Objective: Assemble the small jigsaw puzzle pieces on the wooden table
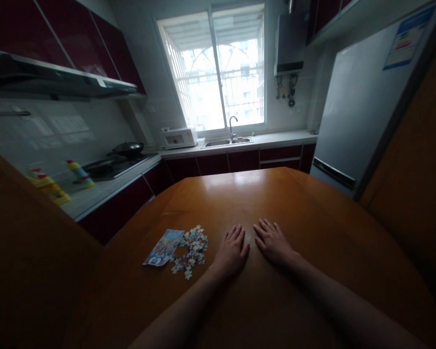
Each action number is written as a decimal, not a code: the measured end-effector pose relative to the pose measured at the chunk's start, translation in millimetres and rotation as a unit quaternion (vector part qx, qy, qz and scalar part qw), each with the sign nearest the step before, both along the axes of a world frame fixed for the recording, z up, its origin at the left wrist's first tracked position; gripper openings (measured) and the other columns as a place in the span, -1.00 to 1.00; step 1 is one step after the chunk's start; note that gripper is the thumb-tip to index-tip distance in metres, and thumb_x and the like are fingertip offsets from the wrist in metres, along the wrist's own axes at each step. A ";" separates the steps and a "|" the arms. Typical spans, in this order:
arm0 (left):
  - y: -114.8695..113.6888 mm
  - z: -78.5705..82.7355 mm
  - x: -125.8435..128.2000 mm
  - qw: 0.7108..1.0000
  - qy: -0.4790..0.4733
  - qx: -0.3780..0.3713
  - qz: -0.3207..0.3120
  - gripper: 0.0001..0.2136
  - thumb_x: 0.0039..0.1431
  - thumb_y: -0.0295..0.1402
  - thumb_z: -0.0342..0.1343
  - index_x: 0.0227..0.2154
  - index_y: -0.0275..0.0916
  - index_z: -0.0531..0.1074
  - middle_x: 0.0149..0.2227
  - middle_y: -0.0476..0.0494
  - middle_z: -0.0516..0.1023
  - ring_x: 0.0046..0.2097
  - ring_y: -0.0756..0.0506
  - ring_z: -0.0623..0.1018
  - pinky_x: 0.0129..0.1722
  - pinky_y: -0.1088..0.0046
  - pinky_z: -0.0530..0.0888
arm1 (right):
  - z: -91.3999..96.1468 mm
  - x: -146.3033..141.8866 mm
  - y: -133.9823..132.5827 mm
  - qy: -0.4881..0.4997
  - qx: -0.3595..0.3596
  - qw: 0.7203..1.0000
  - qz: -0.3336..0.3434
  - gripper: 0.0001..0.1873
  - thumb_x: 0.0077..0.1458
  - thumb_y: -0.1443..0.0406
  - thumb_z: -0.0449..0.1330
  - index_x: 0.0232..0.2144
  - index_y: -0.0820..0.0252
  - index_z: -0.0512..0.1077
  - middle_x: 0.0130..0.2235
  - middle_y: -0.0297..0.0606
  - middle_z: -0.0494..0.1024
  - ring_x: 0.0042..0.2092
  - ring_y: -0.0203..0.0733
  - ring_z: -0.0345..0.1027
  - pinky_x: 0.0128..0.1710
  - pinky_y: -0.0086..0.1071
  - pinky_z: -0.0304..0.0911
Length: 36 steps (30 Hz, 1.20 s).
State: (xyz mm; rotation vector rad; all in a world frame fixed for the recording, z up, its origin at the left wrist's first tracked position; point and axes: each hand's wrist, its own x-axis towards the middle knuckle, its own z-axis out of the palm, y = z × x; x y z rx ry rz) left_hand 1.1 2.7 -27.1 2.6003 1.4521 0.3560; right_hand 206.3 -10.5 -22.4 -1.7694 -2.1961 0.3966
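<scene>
— Gripping nothing with either left hand (pixel 233 251) or right hand (pixel 273 243); opened flat, with fingers extended.

— And nearest?

— Just beside the left hand, on its outer side: one loose pile of small, knobbed jigsaw pieces (pixel 196 247), pale and blue-purple. Too heaped for an exact count.

— Next to that?

— One glossy, rectangular, blue printed sheet (pixel 164 248), at the left side of the pile and close against it.

— Room for moving?

— Plenty on the one orange-brown wooden table (pixel 312 218): a broad stretch from the fingertips up to the straight far edge with its angled corners, another from the right hand across to the curved right edge. Between both hands, only a narrow gap.

— Pose?

— Palms down on the wood, side by side, with fingertips pointing forward and forearms (pixel 189 300) slanting inward.

— Farther out?

— At least two colourful, red-topped bottles (pixel 82 174) and two dark, round pans (pixel 129 150) along the left; beyond the far edge, one white, box-shaped microwave (pixel 179 139) and one two-basin steel sink (pixel 230 142).
</scene>
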 end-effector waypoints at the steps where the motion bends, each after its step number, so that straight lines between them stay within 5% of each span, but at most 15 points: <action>1: -0.3 -1.1 0.7 1.000 -0.001 0.001 -0.001 -0.45 0.40 -0.12 -0.10 0.34 -0.26 0.19 0.40 -0.28 0.10 0.43 -0.28 0.11 0.39 0.01 0.09 | 0.2 -0.1 0.0 0.002 0.001 1.000 0.000 -0.38 0.34 0.11 -0.05 0.36 0.16 0.18 0.44 -0.06 -0.01 0.46 0.02 -0.27 0.40 0.00 -0.40; 6: 4.2 -5.2 0.2 1.000 -0.022 -0.002 -0.018 -0.47 0.37 -0.15 -0.04 0.32 -0.25 0.23 0.39 -0.29 0.14 0.42 -0.28 0.13 0.38 -0.02 0.11 | 2.0 -1.3 -0.1 0.011 0.005 1.000 -0.002 -0.38 0.32 0.11 -0.01 0.35 0.16 0.20 0.44 -0.07 0.00 0.46 0.02 -0.25 0.40 -0.01 -0.38; 9: 22.5 9.6 -21.7 0.996 -0.069 -0.013 -0.050 -0.53 0.34 -0.18 -0.02 0.23 -0.24 0.35 0.36 -0.27 0.23 0.40 -0.23 0.19 0.36 0.06 0.20 | 3.2 -1.3 -0.6 0.015 0.000 1.000 -0.005 -0.39 0.32 0.11 -0.01 0.35 0.15 0.21 0.44 -0.08 0.01 0.46 0.02 -0.24 0.40 0.01 -0.37; 14: 65.7 41.1 -133.1 0.986 -0.135 0.065 0.079 -0.45 0.33 -0.02 -0.11 0.24 -0.24 0.34 0.36 -0.18 0.24 0.41 -0.21 0.17 0.39 0.07 0.14 | 3.2 -1.2 -0.7 0.013 -0.006 1.000 -0.006 -0.38 0.31 0.10 -0.01 0.34 0.16 0.21 0.44 -0.08 0.02 0.46 0.04 -0.23 0.40 0.02 -0.36; 18: 73.2 29.2 -234.5 0.982 -0.089 0.022 0.168 -0.29 0.31 0.14 -0.26 0.20 -0.32 0.38 0.32 -0.26 0.31 0.39 -0.28 0.21 0.39 0.05 0.11 | 0.2 -3.1 0.9 0.013 0.005 1.000 -0.010 -0.39 0.30 0.11 0.00 0.33 0.16 0.25 0.43 -0.06 0.05 0.45 0.07 -0.19 0.39 0.03 -0.34; 21: 65.6 13.8 -263.9 0.977 -0.074 -0.018 0.197 -0.29 0.35 0.10 -0.42 0.21 -0.25 0.38 0.31 -0.19 0.32 0.40 -0.25 0.19 0.37 0.03 0.15 | -1.8 -4.6 2.1 0.013 0.010 1.000 -0.014 -0.40 0.29 0.12 0.01 0.32 0.17 0.27 0.42 -0.05 0.06 0.44 0.08 -0.18 0.39 0.04 -0.34; 24: 55.4 8.8 -244.5 0.979 -0.052 -0.026 0.193 -0.35 0.39 0.04 -0.41 0.25 -0.19 0.33 0.36 -0.17 0.22 0.42 -0.25 0.14 0.37 -0.08 0.06 | -2.1 -4.9 2.4 0.010 0.010 1.000 -0.014 -0.39 0.29 0.12 0.00 0.32 0.17 0.26 0.42 -0.06 0.07 0.44 0.07 -0.17 0.39 0.04 -0.33; 28: 42.9 11.4 -183.3 0.989 -0.040 -0.043 0.138 -0.37 0.40 0.05 -0.35 0.28 -0.20 0.30 0.39 -0.22 0.15 0.43 -0.22 0.10 0.39 -0.02 0.01 | -1.3 -4.1 2.0 0.009 0.008 1.000 -0.015 -0.39 0.29 0.12 0.00 0.32 0.17 0.26 0.42 -0.06 0.07 0.44 0.06 -0.17 0.39 0.03 -0.33; 36: 32.7 6.1 -96.8 0.985 -0.103 -0.025 0.134 -0.42 0.41 0.03 -0.27 0.18 -0.22 0.43 0.33 -0.23 0.30 0.41 -0.24 0.17 0.37 -0.01 0.11 | 1.5 -3.7 1.9 0.025 0.013 0.999 -0.014 -0.39 0.28 0.12 0.03 0.31 0.18 0.27 0.42 -0.04 0.08 0.44 0.07 -0.16 0.38 0.03 -0.33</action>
